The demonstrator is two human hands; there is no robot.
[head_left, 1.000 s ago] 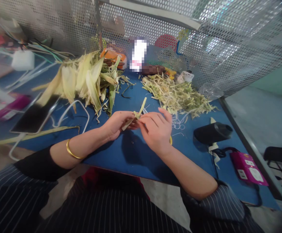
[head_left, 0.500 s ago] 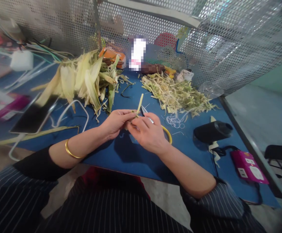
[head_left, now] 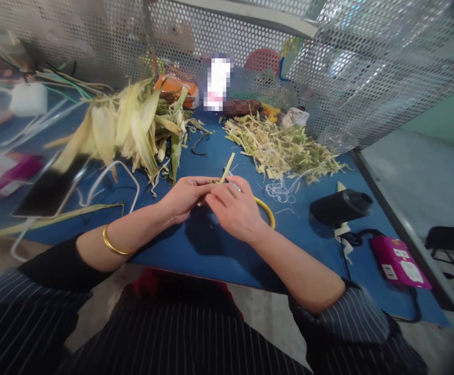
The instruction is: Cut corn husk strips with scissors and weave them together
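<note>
My left hand (head_left: 184,197) and my right hand (head_left: 235,209) meet over the middle of the blue table (head_left: 203,250). Both pinch a narrow pale yellow-green husk strip (head_left: 227,167) whose free end sticks up and away from the fingers. A pair of scissors with a yellow handle loop (head_left: 266,210) lies on the table just under and behind my right hand; only the loop shows. A gold bangle (head_left: 112,244) sits on my left wrist.
A heap of whole corn husks (head_left: 133,127) lies at the back left, a pile of shredded strips (head_left: 285,151) at the back right. A phone (head_left: 47,190) with white cable lies left. A black cylinder tool (head_left: 340,205) and pink power strip (head_left: 401,263) sit right. Perforated metal screen (head_left: 328,62) behind.
My right hand has slid left and closed over the strip next to my left hand, uncovering the yellow scissor handle. The strip's free end now points more upright.
</note>
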